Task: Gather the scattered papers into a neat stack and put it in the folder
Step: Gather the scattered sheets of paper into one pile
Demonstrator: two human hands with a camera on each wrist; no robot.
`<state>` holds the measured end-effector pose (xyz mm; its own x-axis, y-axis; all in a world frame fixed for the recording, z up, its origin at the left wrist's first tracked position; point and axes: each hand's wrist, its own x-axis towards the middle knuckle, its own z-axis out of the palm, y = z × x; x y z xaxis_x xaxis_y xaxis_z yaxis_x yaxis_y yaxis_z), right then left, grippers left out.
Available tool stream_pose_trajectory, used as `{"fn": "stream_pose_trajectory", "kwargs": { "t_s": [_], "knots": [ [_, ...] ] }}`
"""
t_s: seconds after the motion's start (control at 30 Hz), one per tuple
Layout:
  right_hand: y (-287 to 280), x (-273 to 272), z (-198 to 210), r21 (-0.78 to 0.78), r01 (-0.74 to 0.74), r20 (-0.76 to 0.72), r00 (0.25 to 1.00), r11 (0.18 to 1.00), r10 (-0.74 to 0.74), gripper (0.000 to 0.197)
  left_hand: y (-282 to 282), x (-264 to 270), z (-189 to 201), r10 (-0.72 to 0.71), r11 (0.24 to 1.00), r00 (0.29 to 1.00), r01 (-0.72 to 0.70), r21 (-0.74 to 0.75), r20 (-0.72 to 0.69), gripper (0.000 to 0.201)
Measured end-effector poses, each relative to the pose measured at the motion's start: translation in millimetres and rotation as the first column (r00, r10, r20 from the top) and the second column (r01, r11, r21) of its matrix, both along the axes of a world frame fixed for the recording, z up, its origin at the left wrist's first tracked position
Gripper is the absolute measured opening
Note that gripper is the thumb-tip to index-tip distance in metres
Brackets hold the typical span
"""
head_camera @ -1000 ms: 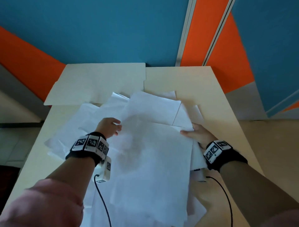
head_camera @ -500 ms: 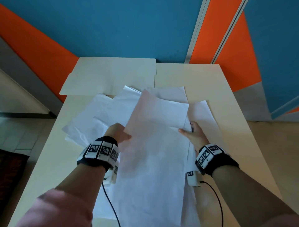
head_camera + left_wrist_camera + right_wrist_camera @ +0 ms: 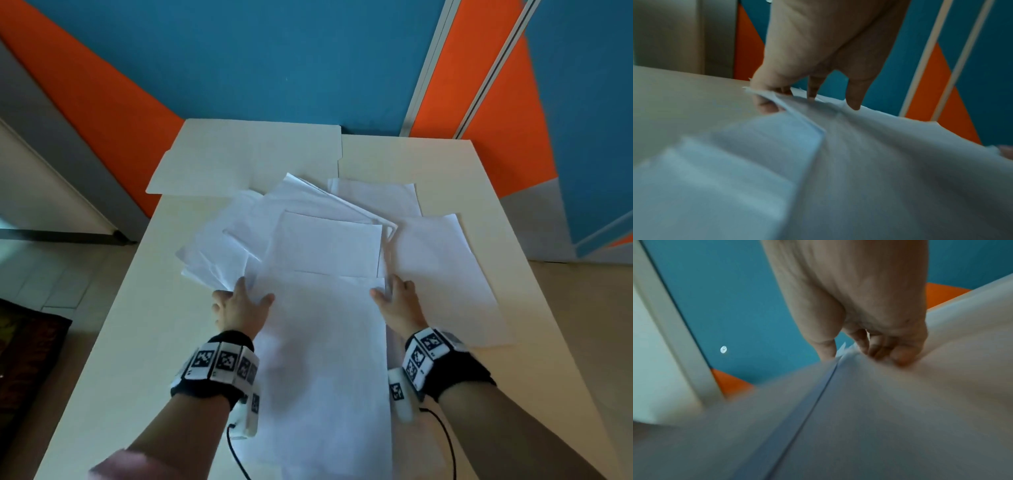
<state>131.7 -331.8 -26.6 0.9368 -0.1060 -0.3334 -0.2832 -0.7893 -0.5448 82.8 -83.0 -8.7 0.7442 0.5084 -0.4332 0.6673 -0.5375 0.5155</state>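
Observation:
White papers lie scattered over the middle of the table; a long pile of sheets (image 3: 325, 342) runs down the centre between my hands. My left hand (image 3: 245, 296) holds its left edge, thumb on top; in the left wrist view the left hand (image 3: 807, 97) has one finger under a lifted paper edge (image 3: 797, 116) and the others on top. My right hand (image 3: 388, 291) pinches the right edge; in the right wrist view the right hand (image 3: 863, 353) has its thumb and curled fingers on either side of the sheet edge (image 3: 830, 374). The open cream folder (image 3: 246, 161) lies flat at the far end.
Loose sheets fan out to the left (image 3: 212, 253) and one lies to the right (image 3: 445, 267), more at the back (image 3: 373, 198). The pale table (image 3: 137, 342) shows bare surface on its left side. A blue and orange wall stands behind the table's far edge.
The sheets I held raised between my hands have come down flat onto the pile. Both hands have moved closer together and toward me, and the view has tilted downward.

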Motion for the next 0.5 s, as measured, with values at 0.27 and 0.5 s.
{"fn": "stream_pose_trajectory", "kwargs": {
  "t_s": [0.27, 0.5],
  "knots": [
    [-99, 33, 20, -0.303, 0.393, -0.101, 0.893, 0.868, -0.439, 0.093, 50, 18, 4, 0.279, 0.959, 0.959, -0.274, -0.070, 0.060, 0.076],
    [-68, 37, 11, -0.124, 0.239, -0.194, 0.946, 0.963, -0.259, 0.098, 19, 34, -3, 0.217, 0.968, 0.966, -0.195, -0.157, 0.142, 0.072]
  ]
}}
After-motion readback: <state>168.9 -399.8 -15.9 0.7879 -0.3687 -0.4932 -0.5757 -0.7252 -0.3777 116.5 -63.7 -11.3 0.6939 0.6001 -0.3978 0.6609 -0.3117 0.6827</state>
